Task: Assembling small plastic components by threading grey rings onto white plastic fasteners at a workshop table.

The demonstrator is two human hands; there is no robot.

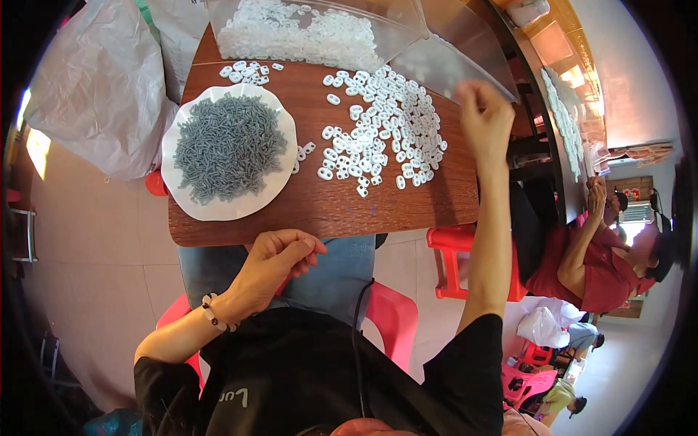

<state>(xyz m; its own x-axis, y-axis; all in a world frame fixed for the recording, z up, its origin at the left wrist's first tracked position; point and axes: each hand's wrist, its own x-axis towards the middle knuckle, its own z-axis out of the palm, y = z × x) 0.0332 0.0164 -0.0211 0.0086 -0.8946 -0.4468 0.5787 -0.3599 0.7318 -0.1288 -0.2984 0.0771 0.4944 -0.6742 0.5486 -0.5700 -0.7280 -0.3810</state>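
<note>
My right hand (486, 120) is raised at the table's right edge, fingers pinching the lower rim of a clear plastic bag (443, 54) tipped over the table. Several small white plastic rings (382, 123) lie spilled on the brown wooden table (320, 200), and more fill the bag's upper part (302, 33). A white plate (280, 185) piled with small grey screws (229, 145) sits at the table's left. My left hand (273, 265) hovers below the table's near edge over my lap, fingers curled and loosely apart, holding nothing that I can see.
A large white plastic sack (98, 87) leans at the left of the table. A red stool (454, 265) stands to the right. Another person in a red shirt (603, 265) sits at a neighbouring table (563, 116) that carries more white parts.
</note>
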